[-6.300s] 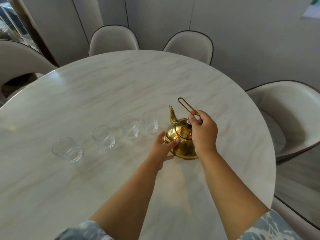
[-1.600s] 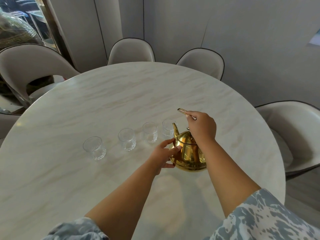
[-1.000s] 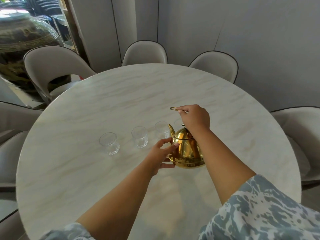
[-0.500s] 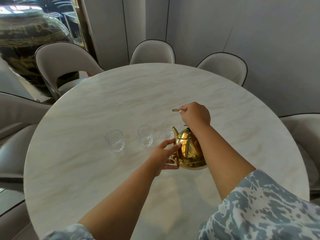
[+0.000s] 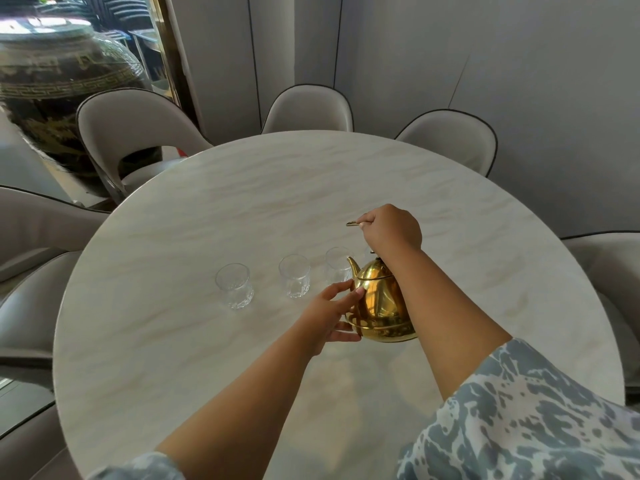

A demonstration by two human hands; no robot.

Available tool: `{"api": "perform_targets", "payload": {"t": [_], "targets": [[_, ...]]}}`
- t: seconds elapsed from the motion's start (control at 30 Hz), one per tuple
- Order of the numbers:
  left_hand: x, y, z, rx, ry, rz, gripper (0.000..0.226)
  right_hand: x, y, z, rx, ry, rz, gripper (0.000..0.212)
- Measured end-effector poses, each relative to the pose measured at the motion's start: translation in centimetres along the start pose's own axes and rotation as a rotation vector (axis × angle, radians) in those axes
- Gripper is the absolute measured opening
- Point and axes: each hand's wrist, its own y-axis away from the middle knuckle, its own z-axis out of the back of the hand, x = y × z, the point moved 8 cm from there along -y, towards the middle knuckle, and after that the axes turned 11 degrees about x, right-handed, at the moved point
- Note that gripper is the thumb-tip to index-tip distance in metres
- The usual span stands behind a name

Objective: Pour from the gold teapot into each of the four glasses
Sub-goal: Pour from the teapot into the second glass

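Observation:
The gold teapot (image 5: 379, 308) is held just above the round marble table (image 5: 242, 209), spout pointing left and away. My right hand (image 5: 393, 230) is closed on its wire handle above the lid. My left hand (image 5: 332, 315) rests flat against the pot's left side with fingers spread. Three clear glasses show in a row: the left glass (image 5: 234, 286), the middle glass (image 5: 294, 281) and a third glass (image 5: 337, 266) right behind the spout. A fourth is mostly hidden behind my right hand and the pot.
Grey padded chairs ring the table: a chair (image 5: 135, 133) at the far left, one chair (image 5: 308, 107) at the back, another chair (image 5: 450, 140) at the back right. A large dark jar (image 5: 59, 81) stands beyond the left chair.
The pot has come up off the table and shifted toward the glasses, its spout now in front of the right ones. My view has swung right and risen; both hands keep their hold.

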Motion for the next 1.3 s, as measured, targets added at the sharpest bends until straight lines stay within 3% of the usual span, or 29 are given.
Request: {"api": "perform_targets", "payload": {"t": [1.3], "targets": [[-0.38, 0.20, -0.38, 0.024, -0.002, 0.002, 0.054, 0.46, -0.80, 0.01, 0.018, 0.058, -0.010, 0.027]]}}
